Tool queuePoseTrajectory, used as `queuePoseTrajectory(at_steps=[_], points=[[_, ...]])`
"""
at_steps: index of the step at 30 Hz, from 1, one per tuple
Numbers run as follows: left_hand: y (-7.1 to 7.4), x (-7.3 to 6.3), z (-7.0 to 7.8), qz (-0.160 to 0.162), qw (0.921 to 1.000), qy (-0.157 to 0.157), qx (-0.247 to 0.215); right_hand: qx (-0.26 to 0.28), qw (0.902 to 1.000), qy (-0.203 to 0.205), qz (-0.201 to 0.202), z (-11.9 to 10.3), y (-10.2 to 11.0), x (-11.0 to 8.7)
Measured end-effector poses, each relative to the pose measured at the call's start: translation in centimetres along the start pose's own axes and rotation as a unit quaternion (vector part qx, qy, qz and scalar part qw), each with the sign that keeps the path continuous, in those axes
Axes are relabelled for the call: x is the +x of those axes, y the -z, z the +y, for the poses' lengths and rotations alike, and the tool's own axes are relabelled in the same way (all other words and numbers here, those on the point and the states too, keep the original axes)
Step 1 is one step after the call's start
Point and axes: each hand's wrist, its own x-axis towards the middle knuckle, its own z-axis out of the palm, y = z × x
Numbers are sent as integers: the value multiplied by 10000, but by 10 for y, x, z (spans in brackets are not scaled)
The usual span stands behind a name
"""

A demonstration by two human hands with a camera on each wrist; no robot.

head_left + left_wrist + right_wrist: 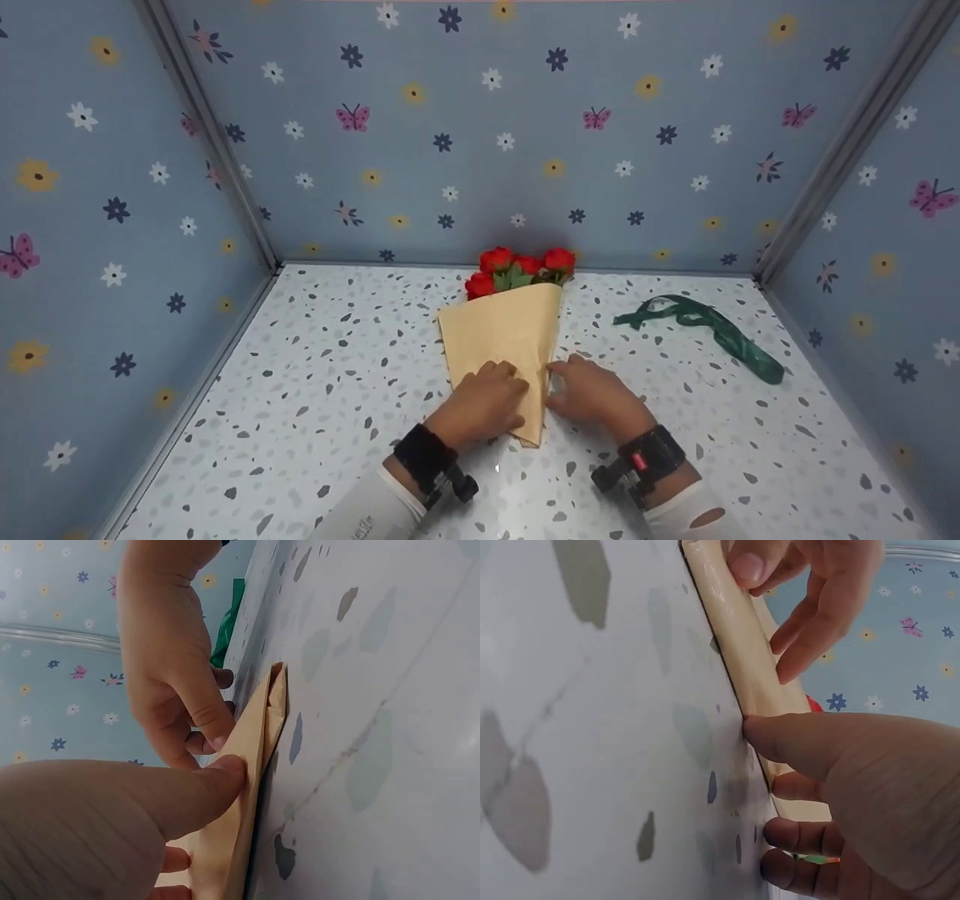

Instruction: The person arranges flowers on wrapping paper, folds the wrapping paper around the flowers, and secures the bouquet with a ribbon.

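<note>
A bouquet of red roses (496,260) with green leaves lies on the table, wrapped in a cone of tan wrapping paper (499,322). The blooms stick out at the far end; the stems are hidden inside. My left hand (484,401) rests on top of the paper near its narrow end, thumb and fingertips pressing its surface. At the paper's right edge is my right hand (592,390). Its thumb and fingertips touch along that folded edge, low at the tabletop, as the right wrist view shows. The narrow folded end (276,679) shows in the left wrist view.
A dark green ribbon (720,326) lies loosely bunched on the speckled table (315,390), right of the bouquet. Panels (525,150) patterned with flowers and butterflies stand at the back and both sides. Each wrist wears a black strap (651,454) with a camera mount.
</note>
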Motion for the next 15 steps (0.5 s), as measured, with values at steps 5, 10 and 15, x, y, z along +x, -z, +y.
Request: queuePoseTrajectory(at_steps=[5, 10, 15], points=[[-1, -2, -2, 25, 9999, 67, -79, 47, 9985, 520, -148, -12, 3, -12], [-2, -2, -2, 13, 10000, 72, -55, -8, 9946, 951, -427, -16, 1, -20], [-5, 1, -1, -14, 10000, 55, 16, -101, 9936, 1000, -509, -14, -2, -20]])
